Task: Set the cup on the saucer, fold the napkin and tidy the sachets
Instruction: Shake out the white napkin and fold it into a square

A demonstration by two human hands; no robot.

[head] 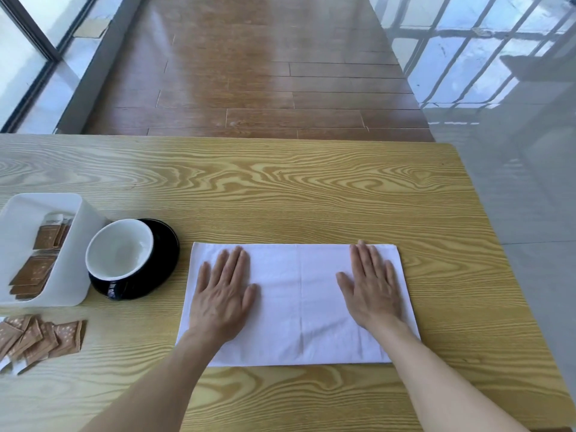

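A white napkin (pixel 297 302) lies flat on the wooden table (pixel 280 188) as a wide rectangle with a crease down its middle. My left hand (pixel 223 291) presses flat on its left half, fingers straight. My right hand (pixel 372 286) presses flat on its right half. Left of the napkin, a black cup with a white inside (pixel 120 251) stands on a black saucer (pixel 166 244). Several brown sachets (pixel 40 336) lie loose near the table's left front. More brown sachets (pixel 37 260) sit inside a white box (pixel 70 269).
The white box stands at the table's left edge, touching the saucer. The table's far edge and right edge border a wooden floor (pixel 255 73) and grey tiles (pixel 514 182). Bare tabletop stretches behind the napkin.
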